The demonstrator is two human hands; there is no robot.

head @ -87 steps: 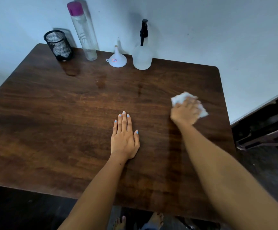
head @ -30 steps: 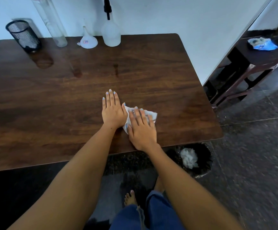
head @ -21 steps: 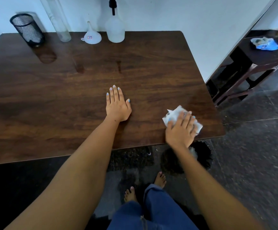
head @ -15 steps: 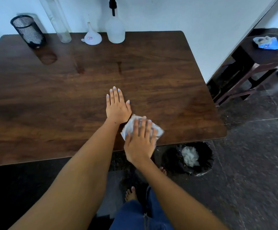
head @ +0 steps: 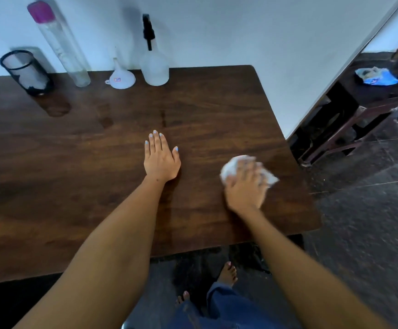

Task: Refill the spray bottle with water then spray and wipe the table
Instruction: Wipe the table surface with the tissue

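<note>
Right hand presses a crumpled white cloth flat-fingered onto the bench near its right edge; left hand rests flat, grasping nothing. Wiping underway. Spray bottle stands at the far edge, funnel beside it, red label unreadable.

Head view, steeply down onto table

Pale bluish wall, dark speckled floor, dark wooden side bench at right.
</note>
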